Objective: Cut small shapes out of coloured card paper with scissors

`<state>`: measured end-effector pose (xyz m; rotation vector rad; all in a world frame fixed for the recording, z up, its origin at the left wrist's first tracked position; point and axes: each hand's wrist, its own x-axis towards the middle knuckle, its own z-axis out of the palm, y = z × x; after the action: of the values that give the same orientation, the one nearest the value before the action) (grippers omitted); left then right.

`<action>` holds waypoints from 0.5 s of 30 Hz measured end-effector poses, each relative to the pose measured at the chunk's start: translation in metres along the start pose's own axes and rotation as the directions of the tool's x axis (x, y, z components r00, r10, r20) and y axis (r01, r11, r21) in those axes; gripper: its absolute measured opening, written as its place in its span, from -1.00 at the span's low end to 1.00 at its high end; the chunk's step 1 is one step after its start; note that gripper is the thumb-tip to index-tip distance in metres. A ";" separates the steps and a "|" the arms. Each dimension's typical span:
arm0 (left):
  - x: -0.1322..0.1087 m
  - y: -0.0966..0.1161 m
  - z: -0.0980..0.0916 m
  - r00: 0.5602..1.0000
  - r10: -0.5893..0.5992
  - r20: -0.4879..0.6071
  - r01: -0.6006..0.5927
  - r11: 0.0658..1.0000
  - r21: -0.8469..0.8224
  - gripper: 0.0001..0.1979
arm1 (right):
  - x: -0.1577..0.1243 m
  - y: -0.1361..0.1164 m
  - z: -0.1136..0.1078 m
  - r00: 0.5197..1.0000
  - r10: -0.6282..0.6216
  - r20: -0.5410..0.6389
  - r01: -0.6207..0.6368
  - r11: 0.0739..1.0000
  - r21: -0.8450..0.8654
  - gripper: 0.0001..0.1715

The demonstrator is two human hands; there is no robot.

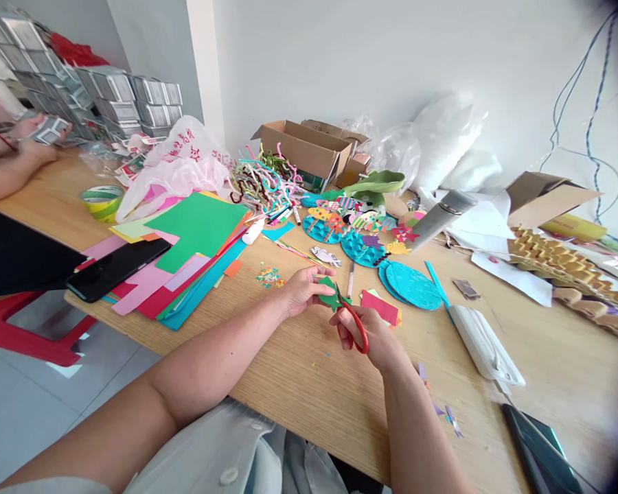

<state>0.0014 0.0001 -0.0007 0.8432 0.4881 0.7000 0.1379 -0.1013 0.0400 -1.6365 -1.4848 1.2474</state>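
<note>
A small piece of green paper (328, 299) is pinched between the fingertips of my left hand (305, 291). In my right hand (363, 333) is a pair of red-handled scissors (361, 331), its dark blades at the green paper's right side. How far the blades are apart I cannot tell. Beyond my hands lies a white fish cutout (326, 256). A pen (350, 280) rests just behind the scissors, and red paper pieces (380, 308) lie to their right. Tiny colored paper scraps (270, 277) are heaped left of my left hand.
At left a black phone (118, 269) lies on stacked colored paper (206, 223). Blue discs (410, 283), a white power bank (487, 345) and egg cartons (571, 267) are to the right. Pipe cleaners (268, 182) and a cardboard box (303, 151) stand behind. Another person's hands (38, 140) hold a tin.
</note>
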 end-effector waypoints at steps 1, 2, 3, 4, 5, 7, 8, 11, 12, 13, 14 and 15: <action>0.000 0.000 0.000 1.000 0.000 -0.004 0.000 1.000 -0.002 -0.52 | 0.000 0.000 0.000 1.000 0.001 0.000 -0.001 1.000 0.003 -0.38; 0.000 0.001 0.001 1.000 -0.002 -0.007 0.002 1.000 -0.002 -0.52 | 0.000 0.000 0.000 1.000 0.003 0.000 -0.003 1.000 0.007 -0.39; 0.000 0.001 0.001 1.000 -0.003 -0.010 0.003 1.000 -0.002 -0.52 | 0.000 0.001 0.001 1.000 0.005 0.000 -0.005 1.000 0.009 -0.40; 0.000 0.001 0.001 1.000 -0.004 -0.014 0.004 1.000 0.000 -0.52 | 0.001 0.001 0.001 1.000 0.008 -0.001 -0.008 1.000 0.011 -0.40; 0.000 0.001 0.002 1.000 -0.005 -0.018 0.005 1.000 0.002 -0.51 | 0.001 0.001 0.001 1.000 0.011 -0.002 -0.011 1.000 0.014 -0.40; 0.000 0.001 0.002 1.000 -0.003 -0.026 0.003 1.000 0.003 -0.51 | 0.001 0.002 0.000 1.000 0.017 0.001 -0.017 1.000 0.025 -0.40; 0.000 0.001 0.002 1.000 -0.001 -0.028 0.001 1.000 0.002 -0.51 | 0.001 0.002 0.000 1.000 0.019 0.003 -0.019 0.999 0.032 -0.40; 0.000 0.001 0.002 1.000 0.002 -0.027 -0.002 1.000 0.003 -0.51 | 0.001 0.001 0.000 1.000 0.016 0.008 -0.017 0.999 0.037 -0.40; 0.000 0.001 0.002 1.000 0.003 -0.025 -0.002 1.000 0.005 -0.51 | 0.001 0.001 0.000 1.000 0.015 0.008 -0.015 0.999 0.034 -0.40; 0.000 0.001 0.002 1.000 0.003 -0.022 -0.003 1.000 0.007 -0.52 | 0.001 0.001 0.000 1.000 0.013 0.008 -0.013 0.999 0.032 -0.40; 0.000 0.001 0.002 1.000 0.004 -0.019 -0.004 1.000 0.009 -0.52 | 0.001 0.001 0.000 1.000 0.011 0.009 -0.011 0.999 0.030 -0.41; 0.000 0.001 0.002 1.000 0.003 -0.016 -0.003 1.000 0.010 -0.52 | 0.001 0.001 0.000 1.000 0.008 0.010 -0.009 1.000 0.030 -0.41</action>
<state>0.0020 -0.0006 0.0009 0.8489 0.5050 0.7083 0.1383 -0.1006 0.0385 -1.6208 -1.4601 1.2783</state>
